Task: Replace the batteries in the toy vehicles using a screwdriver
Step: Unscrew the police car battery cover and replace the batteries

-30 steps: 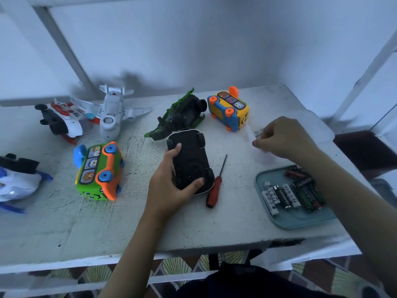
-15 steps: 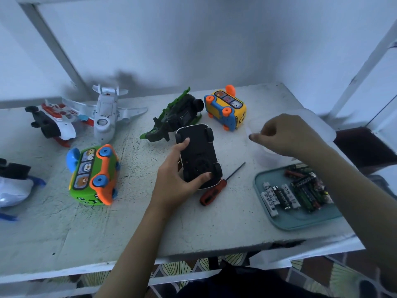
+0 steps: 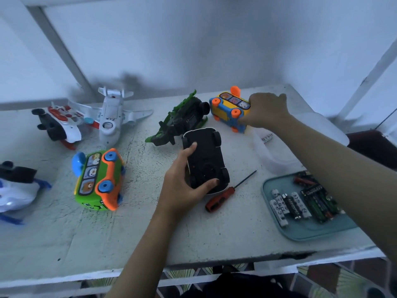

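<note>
Lying at the right end of the speckled white surface (image 3: 129, 233), a shallow teal plastic tray (image 3: 300, 235) is filled with a loose cluster of cylindrical batteries (image 3: 298, 204). White-sleeved ones are laid side by side at its left, black-and-green ones at its right, and a red one at its far corner. Printed marks are seen on the sleeves, but none can be read.

Just beyond the tray, a translucent plastic tub (image 3: 277, 161) is partly hidden by the right forearm. Its contents cannot be told, and a small white label (image 3: 267, 138) on it carries dark characters too small to be read.

The upturned black toy car (image 3: 204, 160) is held at mid-surface by the left hand (image 3: 180, 186), whose fingers (image 3: 190, 147) are wrapped round its left side and near end. A red-handled screwdriver (image 3: 221, 197) is laid just beside the car, on its right.

The yellow-and-blue toy bus with orange wheels (image 3: 227, 110), at the far edge, is gripped at its right end by the right hand (image 3: 266, 110), with the fingers curled over it. Animal faces are printed on its windows.
</note>
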